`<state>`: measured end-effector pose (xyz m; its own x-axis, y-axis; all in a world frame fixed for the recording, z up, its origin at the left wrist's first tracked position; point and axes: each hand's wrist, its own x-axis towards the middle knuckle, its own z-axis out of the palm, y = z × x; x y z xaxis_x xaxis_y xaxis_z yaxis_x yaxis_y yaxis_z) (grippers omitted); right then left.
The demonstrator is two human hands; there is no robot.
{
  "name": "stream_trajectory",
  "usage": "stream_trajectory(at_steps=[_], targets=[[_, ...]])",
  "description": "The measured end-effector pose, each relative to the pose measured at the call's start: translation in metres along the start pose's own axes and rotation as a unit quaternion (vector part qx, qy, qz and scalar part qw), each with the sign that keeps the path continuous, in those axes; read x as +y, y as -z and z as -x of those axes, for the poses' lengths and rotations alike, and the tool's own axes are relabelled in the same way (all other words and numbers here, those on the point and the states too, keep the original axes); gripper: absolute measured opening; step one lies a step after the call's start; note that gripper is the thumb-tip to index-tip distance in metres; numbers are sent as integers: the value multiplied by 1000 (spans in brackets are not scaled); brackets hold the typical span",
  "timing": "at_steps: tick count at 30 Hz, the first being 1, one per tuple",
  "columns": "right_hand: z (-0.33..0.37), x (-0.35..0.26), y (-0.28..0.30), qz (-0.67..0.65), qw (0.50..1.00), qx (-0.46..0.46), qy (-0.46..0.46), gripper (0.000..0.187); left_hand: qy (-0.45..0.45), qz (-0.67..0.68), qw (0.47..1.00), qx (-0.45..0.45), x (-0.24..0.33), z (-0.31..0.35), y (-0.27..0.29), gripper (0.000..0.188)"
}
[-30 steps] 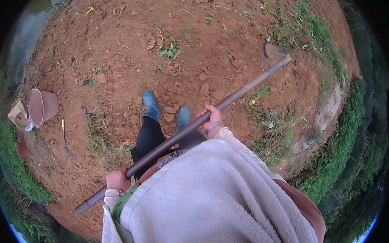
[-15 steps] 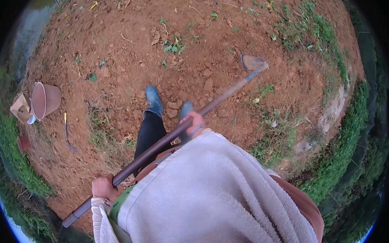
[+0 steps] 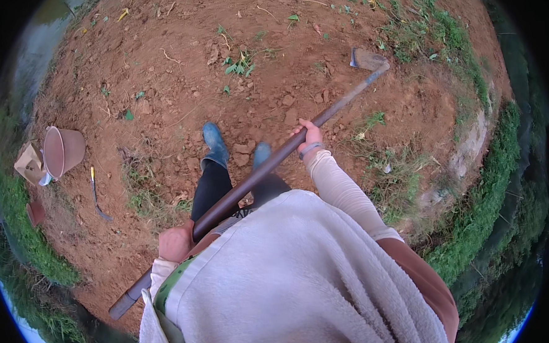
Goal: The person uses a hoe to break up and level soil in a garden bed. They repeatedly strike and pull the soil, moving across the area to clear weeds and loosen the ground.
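A long-handled hoe (image 3: 250, 184) lies slantwise across my body, its brown handle running from lower left to upper right. My left hand (image 3: 176, 242) is closed round the handle near its butt end. Further up the shaft, my right hand (image 3: 308, 135) grips it with the arm stretched out. The hoe's soil-covered blade (image 3: 369, 59) is at the far right, over the reddish soil; whether it touches the ground I cannot tell. A pale towel (image 3: 261, 278) drapes over my front and hides part of my left arm.
Blue boots (image 3: 214, 143) stand on the cloddy soil (image 3: 177, 96). At the left are a brown bucket (image 3: 65, 150), a paper bag (image 3: 29, 163), a small reddish pot (image 3: 36, 213) and a sickle (image 3: 95, 193) with a yellow-tipped handle. Weeds (image 3: 447, 32) and a grassy bank edge the right side.
The hoe has shifted up and to the right, its blade further from me. My right hand has slid up the handle as that arm stretched out; my left hand moved right with the butt end.
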<state>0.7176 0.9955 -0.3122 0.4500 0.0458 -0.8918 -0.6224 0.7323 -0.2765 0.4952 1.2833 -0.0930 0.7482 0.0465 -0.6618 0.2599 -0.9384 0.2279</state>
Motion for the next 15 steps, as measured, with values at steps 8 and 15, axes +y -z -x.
stream_trajectory(at_steps=[8, 15], targets=[[59, 103, -8, 59, 988, 70, -122, 13, 110, -46, 992, -36, -82, 70, -35, 42], [43, 32, -4, 18, 998, -41, -43, 12, 57, 19, 998, 14, -46, 18, -52, 40]])
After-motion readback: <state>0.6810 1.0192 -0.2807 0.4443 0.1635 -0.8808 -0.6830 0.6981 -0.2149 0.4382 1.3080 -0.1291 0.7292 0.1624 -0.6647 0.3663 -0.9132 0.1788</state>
